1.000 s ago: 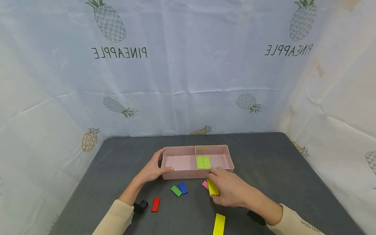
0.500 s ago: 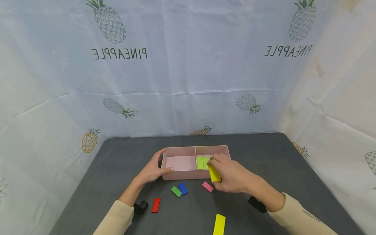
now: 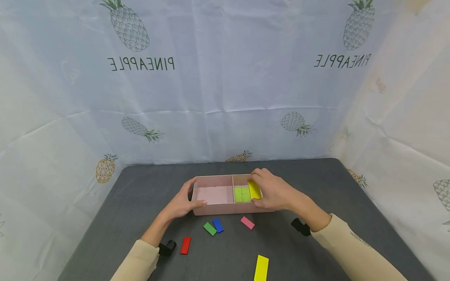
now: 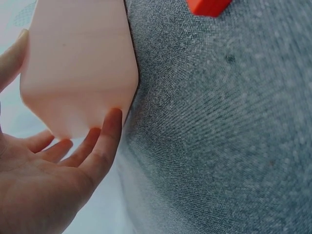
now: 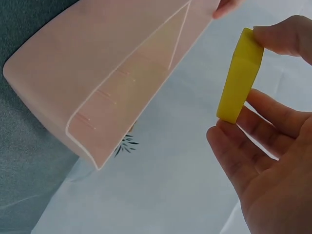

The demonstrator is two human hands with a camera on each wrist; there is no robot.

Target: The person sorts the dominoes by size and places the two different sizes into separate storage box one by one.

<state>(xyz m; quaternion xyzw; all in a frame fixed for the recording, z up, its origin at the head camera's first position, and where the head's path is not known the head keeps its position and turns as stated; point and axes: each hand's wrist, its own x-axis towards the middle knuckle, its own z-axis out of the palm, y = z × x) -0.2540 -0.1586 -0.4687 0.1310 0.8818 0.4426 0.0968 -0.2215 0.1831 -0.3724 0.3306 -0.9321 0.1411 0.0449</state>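
Note:
In the head view the left hand [image 3: 181, 201] grips the left end of a pink two-compartment box [image 3: 214, 209], thumb on its front rim. The left wrist view shows the fingers of that hand [image 4: 58, 180] against the end wall. Pinched between thumb and fingertips of the right hand [image 3: 275, 191] is a yellow block [image 3: 254, 190], held over the right compartment. In the right wrist view the right hand [image 5: 273, 161] holds this yellow block [image 5: 240, 75] by its ends. Two light green blocks [image 3: 242, 194] lie side by side in the right compartment, against the divider.
In front of the box lie a green block [image 3: 209, 228], a blue block [image 3: 218, 225] and a pink block [image 3: 247, 223]. Nearer are a red block [image 3: 185, 245] and another yellow block [image 3: 261, 268]. A patterned cloth [image 3: 218, 78] hangs behind the dark table [image 3: 147, 179].
The right hand has carried the yellow block from in front of the box, up and away from the body, to above the right compartment. The left hand keeps its grip on the box.

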